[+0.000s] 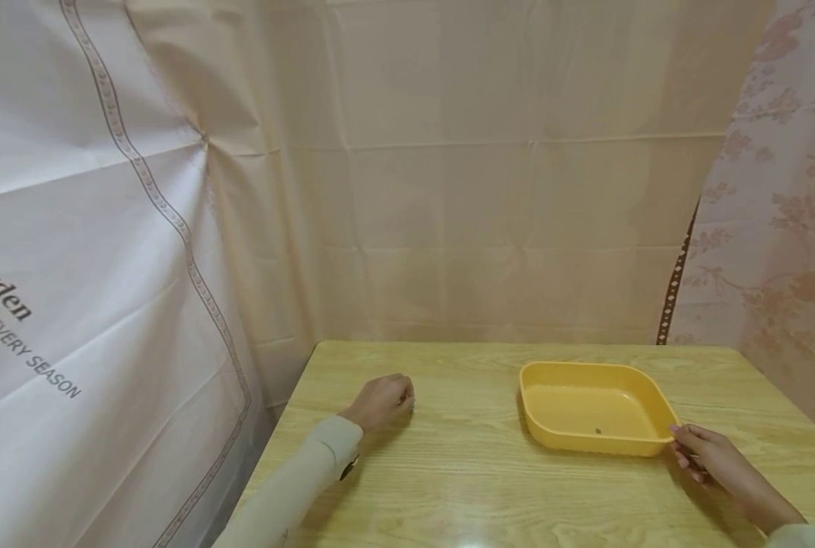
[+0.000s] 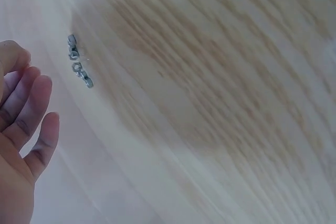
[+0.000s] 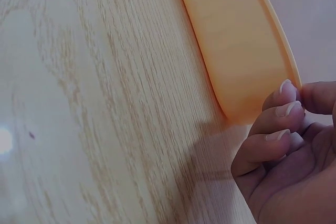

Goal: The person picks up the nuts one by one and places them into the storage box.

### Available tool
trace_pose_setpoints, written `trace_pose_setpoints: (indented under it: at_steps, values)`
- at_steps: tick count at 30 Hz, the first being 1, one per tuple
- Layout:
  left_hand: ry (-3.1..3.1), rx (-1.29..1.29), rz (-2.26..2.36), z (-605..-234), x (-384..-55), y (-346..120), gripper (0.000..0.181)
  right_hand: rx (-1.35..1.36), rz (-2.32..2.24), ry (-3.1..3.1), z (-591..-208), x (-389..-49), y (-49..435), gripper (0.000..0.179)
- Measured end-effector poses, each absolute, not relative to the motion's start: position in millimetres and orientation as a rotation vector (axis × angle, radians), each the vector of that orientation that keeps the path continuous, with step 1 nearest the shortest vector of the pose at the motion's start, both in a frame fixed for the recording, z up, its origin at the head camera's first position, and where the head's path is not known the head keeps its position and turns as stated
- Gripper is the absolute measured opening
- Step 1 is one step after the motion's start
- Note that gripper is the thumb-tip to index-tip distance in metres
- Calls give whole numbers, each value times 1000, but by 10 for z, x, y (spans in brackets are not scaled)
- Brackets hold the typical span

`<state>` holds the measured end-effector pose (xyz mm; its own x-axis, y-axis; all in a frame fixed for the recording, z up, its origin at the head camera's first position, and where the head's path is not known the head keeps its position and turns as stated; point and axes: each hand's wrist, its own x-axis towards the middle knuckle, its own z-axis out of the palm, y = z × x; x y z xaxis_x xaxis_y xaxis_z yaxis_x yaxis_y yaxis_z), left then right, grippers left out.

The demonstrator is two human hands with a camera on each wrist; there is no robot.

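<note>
My left hand [image 1: 382,401] is over the left part of the table, its fingers bent loosely downward. In the left wrist view, several small metal nuts [image 2: 77,67] sit in a short row on the wood, just beyond the left fingertips [image 2: 50,120]; the thumb is hidden there. On the right side, a shallow yellow plastic tray [image 1: 588,441] with rounded corners rests on the table. My right hand [image 1: 711,460] pinches its near right corner between thumb and fingers. One small dark nut-like piece [image 1: 598,431] lies inside the tray, near the front wall.
The wood-grain table [image 1: 448,487] carries the tray and the nuts. A plain beige cloth [image 1: 482,228] hangs behind it, a printed white cloth [image 1: 106,304] on the left and a floral one [image 1: 784,251] on the right.
</note>
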<state>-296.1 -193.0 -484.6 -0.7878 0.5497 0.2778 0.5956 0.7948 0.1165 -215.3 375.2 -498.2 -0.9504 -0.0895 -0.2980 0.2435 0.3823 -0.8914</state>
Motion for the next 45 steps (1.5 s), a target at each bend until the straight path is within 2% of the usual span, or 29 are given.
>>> trace_pose_setpoints:
  at_steps: [27,45]
  values:
    - [-2658,-982,-299,-4749,-2991,-1606,6,218,-1575,2334,-4991,-2149,3740,45]
    - [-2628,-1005,-306,-4649,-3055,-1362,7,155,-1598,2364,-4984,-2146,3731,43]
